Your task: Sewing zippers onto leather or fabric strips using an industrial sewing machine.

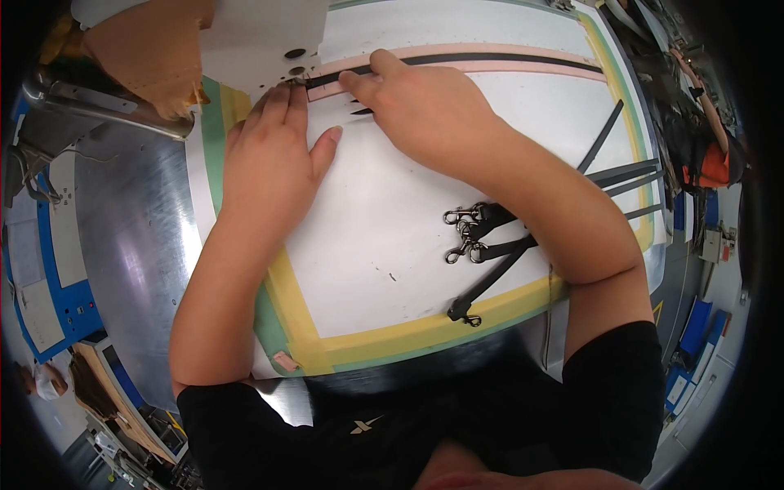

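Note:
My left hand (278, 155) lies with fingers outstretched, tips at the left end of a black strap (457, 59) set along a pink strip (539, 71). My right hand (425, 118) is curled just right of it, fingertips at the strap. Thin dark points (359, 110) poke out beneath the right fingers; I cannot make out the object. Below my right forearm, straps with metal snap hooks (464, 233) lie on the white board (367, 286), which has yellow and green tape edges. Another hooked strap (502, 278) lies nearer the lower edge.
A metal plate (253, 37) with holes and a tan covered piece (143, 41) overhang the board's upper left. A steel surface (131, 237) lies left, beside a blue-framed panel (65, 310). An orange item (714, 167) is at right. Another person (49, 380) shows at far lower left.

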Available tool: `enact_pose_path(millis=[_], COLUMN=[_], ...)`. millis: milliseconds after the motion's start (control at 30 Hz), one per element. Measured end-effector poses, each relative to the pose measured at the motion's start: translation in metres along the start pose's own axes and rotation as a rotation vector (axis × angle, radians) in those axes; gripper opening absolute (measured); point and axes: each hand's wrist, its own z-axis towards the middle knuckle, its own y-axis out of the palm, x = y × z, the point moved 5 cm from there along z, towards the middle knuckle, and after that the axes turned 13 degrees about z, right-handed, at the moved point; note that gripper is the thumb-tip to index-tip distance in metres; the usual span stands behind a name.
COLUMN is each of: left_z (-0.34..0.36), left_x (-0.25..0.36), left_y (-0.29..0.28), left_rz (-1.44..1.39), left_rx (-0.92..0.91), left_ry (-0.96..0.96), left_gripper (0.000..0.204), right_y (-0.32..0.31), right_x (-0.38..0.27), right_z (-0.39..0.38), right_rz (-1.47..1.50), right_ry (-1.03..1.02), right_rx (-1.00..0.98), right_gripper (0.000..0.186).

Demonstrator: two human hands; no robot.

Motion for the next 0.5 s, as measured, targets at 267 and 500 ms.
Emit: enact_pose_path(millis=[267, 500], left_z=[-0.0037, -0.0046], left_x=[-0.0045, -0.0051], left_y=[0.0015, 0.0017], left_rz=[0.008, 0.019], left_rx=[0.014, -0.002], left_ry=[0.004, 0.000], left_gripper=[0.062, 0.063], right_y=[0.0029, 0.0034], right_x=[-0.0059, -0.0067], right_z=[0.0025, 0.0015], right_rz=[-0.050, -0.003], right_ry=[0.060, -0.009], right_rx=[-0.066, 0.004], right_gripper=[0.048, 0.037])
